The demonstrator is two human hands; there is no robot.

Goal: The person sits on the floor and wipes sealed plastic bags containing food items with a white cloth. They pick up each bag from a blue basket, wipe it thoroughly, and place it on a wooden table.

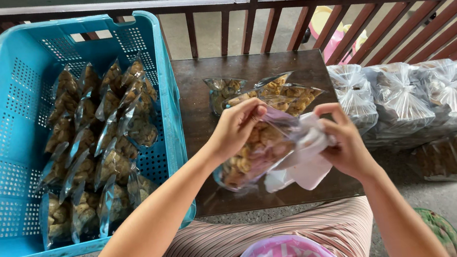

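left hand (237, 127) pinches the clear snack bag (255, 154) over the small dark table (195, 92), right hand (346, 140) grips its white label (308, 159), so I'd keep the bag mouth flat and taut for a square label

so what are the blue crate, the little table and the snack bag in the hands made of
Blue crate: looks like moulded plastic, matte, with rows of punched holes in its walls.
Table: seems dark wood, worn and dull, with faint grain.
Snack bag, held by the left hand and right hand: thin clear plastic film, glossy and crinkled, with the brown snacks showing through.
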